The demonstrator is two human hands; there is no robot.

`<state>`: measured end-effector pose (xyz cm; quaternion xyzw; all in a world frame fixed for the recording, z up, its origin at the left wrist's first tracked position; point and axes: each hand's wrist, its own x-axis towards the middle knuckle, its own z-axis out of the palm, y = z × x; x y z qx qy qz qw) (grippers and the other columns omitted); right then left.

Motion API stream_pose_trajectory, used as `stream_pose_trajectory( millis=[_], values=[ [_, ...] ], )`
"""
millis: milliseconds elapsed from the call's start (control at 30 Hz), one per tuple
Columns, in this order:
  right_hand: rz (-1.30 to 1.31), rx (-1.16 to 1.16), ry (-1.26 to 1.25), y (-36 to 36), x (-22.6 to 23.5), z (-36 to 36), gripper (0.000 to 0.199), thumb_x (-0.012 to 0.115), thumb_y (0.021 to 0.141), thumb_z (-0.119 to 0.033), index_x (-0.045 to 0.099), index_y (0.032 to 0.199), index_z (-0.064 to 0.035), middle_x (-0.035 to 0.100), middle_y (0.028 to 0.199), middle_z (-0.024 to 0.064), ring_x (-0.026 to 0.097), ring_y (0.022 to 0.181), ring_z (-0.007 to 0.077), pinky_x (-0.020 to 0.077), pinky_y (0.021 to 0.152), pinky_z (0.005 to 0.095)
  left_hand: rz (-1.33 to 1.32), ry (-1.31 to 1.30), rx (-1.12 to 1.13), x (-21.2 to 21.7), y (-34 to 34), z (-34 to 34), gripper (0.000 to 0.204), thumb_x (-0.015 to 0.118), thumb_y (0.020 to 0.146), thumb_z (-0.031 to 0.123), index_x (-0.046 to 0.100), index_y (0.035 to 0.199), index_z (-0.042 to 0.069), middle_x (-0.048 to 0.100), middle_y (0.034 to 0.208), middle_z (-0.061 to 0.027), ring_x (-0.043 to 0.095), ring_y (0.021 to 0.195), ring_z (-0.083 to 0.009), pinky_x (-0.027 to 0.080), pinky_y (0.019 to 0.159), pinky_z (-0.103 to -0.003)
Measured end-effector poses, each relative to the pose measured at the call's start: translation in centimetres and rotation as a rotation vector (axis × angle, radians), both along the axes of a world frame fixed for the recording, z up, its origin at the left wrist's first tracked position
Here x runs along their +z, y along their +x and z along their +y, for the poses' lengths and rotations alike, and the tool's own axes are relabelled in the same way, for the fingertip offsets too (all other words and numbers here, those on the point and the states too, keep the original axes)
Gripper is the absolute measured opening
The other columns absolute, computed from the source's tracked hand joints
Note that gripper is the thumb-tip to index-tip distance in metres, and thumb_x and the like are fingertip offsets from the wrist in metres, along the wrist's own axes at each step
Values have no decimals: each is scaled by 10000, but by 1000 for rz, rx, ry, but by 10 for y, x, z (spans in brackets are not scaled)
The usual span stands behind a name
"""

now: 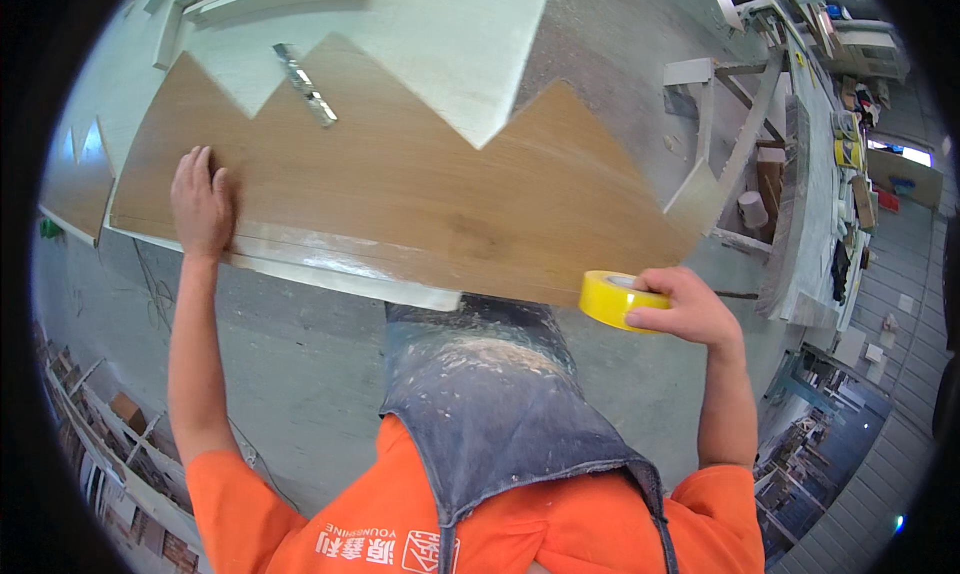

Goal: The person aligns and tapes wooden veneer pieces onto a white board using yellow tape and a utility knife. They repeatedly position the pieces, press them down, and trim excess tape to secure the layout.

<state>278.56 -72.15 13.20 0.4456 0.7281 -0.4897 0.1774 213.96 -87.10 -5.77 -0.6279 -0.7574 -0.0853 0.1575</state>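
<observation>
A wood-grain brown board (400,189) with a zigzag far edge lies in front of me. Flat on its left part rests my left hand (202,202), fingers stretched out and holding nothing. My right hand (688,309) is closed on a roll of yellow tape (612,299), at the board's near right edge; whether a strip runs from the roll I cannot tell. A shiny band shows along the board's near left edge. Across the board's far part lies a narrow silvery tool (305,86); its kind is unclear.
Under the brown board is a larger white panel (440,34). To the far left lies another brown piece (75,194). A wooden trestle (745,124) stands on the right, beside a long bench (795,214) with cans. A rack (125,474) of offcuts is at lower left.
</observation>
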Motion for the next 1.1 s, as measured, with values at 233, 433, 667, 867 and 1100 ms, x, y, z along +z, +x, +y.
stream_pose_trajectory(
  millis=[233,433,667,867,1100],
  values=[
    [142,-41,-183,111,-11,22,586,785,826,-337,608,1302,-45,711,970,112,671,897,245,519,826,377,33,230,405,20,77,-22,534,523,1081,416,574,1383,-22,591,1417,-241,517,1359,-402,402,1145,-491],
    [297,60,-177,133,-20,30,722,775,797,-312,507,1426,-82,688,1094,156,667,991,316,516,905,410,-1175,648,628,29,385,-69,320,483,1105,329,612,1225,62,614,1133,-48,577,1057,-178,495,936,-382],
    [373,223,150,126,-31,12,654,754,798,-257,550,1392,-77,676,1124,184,667,1037,368,540,904,426,-2578,993,719,13,558,-28,637,434,1077,575,527,1349,7,573,1338,-161,551,1254,-342,453,1083,-546],
    [185,393,331,86,-18,0,592,716,805,-286,613,1334,-41,706,1052,214,693,944,400,564,826,465,-2869,1161,678,-2,571,-12,738,435,1044,650,523,1357,-13,548,1421,-191,521,1310,-362,394,1146,-550],
    [38,534,368,43,-23,-5,390,691,812,-304,644,1019,23,699,844,260,702,810,432,569,742,505,-2929,1177,561,-13,573,-14,743,449,1027,677,548,1345,12,603,1368,-153,546,1269,-295,416,1108,-487]
  ],
)
